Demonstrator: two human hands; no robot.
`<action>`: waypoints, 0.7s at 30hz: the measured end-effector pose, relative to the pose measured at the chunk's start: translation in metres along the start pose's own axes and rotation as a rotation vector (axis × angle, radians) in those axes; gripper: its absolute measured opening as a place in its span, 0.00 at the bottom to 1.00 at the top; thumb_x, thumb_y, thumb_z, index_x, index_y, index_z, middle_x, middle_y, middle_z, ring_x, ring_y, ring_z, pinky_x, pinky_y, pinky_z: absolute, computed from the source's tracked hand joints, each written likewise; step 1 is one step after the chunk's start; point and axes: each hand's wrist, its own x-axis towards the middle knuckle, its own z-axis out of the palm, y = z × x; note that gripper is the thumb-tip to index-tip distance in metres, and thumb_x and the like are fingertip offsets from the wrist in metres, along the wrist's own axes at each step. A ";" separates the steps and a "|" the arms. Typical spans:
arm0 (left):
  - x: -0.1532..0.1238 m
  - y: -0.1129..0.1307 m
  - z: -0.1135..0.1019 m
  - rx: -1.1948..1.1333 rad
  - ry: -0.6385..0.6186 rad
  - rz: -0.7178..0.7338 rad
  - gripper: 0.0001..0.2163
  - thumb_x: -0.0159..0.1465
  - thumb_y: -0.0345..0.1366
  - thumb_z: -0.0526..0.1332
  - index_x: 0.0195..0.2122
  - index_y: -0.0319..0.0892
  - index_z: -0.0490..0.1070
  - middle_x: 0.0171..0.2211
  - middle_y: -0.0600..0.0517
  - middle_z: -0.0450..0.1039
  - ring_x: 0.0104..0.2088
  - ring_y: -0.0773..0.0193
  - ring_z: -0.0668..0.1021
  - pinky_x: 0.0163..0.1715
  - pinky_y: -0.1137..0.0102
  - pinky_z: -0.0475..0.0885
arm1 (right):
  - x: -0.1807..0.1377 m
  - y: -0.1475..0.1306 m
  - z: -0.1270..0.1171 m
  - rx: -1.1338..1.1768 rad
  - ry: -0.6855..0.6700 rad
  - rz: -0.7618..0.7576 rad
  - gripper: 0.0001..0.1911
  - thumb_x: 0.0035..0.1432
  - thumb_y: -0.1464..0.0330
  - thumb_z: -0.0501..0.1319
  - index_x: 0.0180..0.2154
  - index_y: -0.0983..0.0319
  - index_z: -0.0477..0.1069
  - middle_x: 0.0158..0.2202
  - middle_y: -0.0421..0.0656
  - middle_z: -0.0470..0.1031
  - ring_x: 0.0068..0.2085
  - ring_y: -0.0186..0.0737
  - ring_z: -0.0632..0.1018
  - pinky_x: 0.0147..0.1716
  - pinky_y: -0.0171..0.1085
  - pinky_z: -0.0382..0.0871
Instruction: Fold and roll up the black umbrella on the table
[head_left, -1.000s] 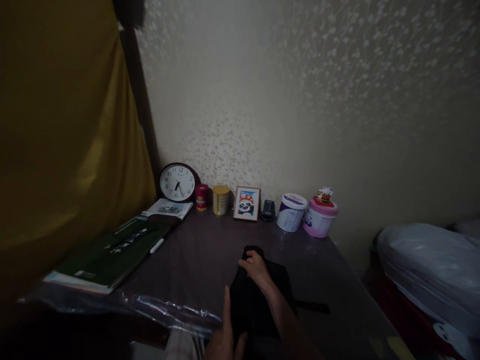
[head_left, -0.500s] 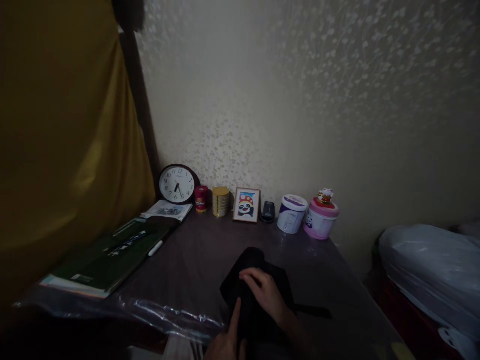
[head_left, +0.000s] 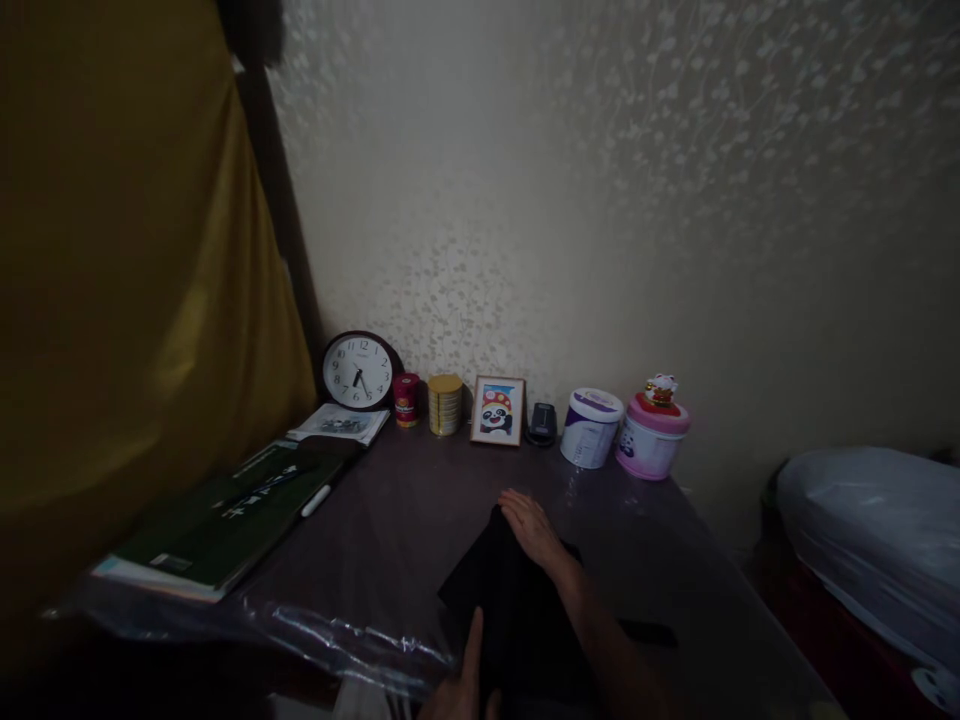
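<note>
the black cloth (head_left: 517, 610) lies at the front middle of the desk (head_left: 405, 510), seemingly folded into a strip but not yet squared, with the right hand (head_left: 534, 525) flat on its far end, grip wide and empty, and the left hand (head_left: 466, 685) touching it with one finger, its grip impossible to tell.

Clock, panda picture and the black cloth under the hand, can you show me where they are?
clock (head_left: 358, 370): head view, middle of the white dial.
panda picture (head_left: 497, 410): head view, on the panda's face.
black cloth (head_left: 510, 620): head view, bare flat part near its middle.
</note>
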 end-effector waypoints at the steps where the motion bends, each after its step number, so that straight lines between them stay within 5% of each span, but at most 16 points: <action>1: 0.000 0.000 0.000 0.019 -0.012 0.003 0.32 0.59 0.35 0.50 0.63 0.36 0.36 0.33 0.46 0.78 0.32 0.59 0.79 0.31 0.72 0.67 | 0.003 0.001 -0.001 -0.041 0.031 0.038 0.17 0.61 0.67 0.47 0.48 0.60 0.69 0.53 0.46 0.68 0.57 0.42 0.63 0.57 0.48 0.51; 6: 0.004 -0.001 0.003 0.147 -0.061 0.008 0.31 0.61 0.33 0.47 0.62 0.31 0.33 0.34 0.42 0.78 0.34 0.58 0.79 0.33 0.71 0.68 | -0.017 -0.032 0.001 -0.093 0.163 -0.046 0.17 0.62 0.66 0.47 0.49 0.62 0.67 0.52 0.47 0.69 0.57 0.41 0.63 0.58 0.47 0.48; 11: 0.006 -0.008 0.008 0.143 -0.039 0.078 0.29 0.61 0.30 0.47 0.62 0.27 0.40 0.42 0.39 0.75 0.40 0.60 0.78 0.39 0.73 0.68 | -0.063 -0.100 0.004 0.038 -0.194 -0.201 0.17 0.62 0.65 0.48 0.33 0.58 0.75 0.34 0.41 0.78 0.46 0.38 0.73 0.56 0.44 0.52; 14: 0.004 -0.011 0.008 0.101 -0.035 0.115 0.25 0.62 0.32 0.46 0.61 0.30 0.47 0.44 0.40 0.74 0.44 0.61 0.76 0.42 0.73 0.67 | -0.081 -0.118 -0.010 0.347 -0.245 -0.206 0.18 0.63 0.64 0.46 0.37 0.56 0.74 0.37 0.38 0.77 0.41 0.33 0.75 0.48 0.33 0.63; 19: -0.003 -0.007 0.007 0.034 0.048 0.085 0.29 0.63 0.34 0.45 0.63 0.36 0.33 0.44 0.45 0.75 0.45 0.65 0.76 0.44 0.75 0.65 | -0.103 -0.059 -0.045 0.485 0.257 0.301 0.18 0.58 0.59 0.48 0.42 0.59 0.71 0.44 0.45 0.74 0.46 0.41 0.73 0.48 0.38 0.64; 21: -0.005 -0.006 0.006 0.017 0.045 0.104 0.29 0.63 0.34 0.44 0.63 0.35 0.31 0.45 0.44 0.74 0.48 0.64 0.74 0.46 0.74 0.65 | -0.114 -0.025 -0.053 0.430 0.341 0.513 0.21 0.55 0.58 0.49 0.41 0.62 0.71 0.43 0.49 0.74 0.45 0.45 0.73 0.46 0.42 0.65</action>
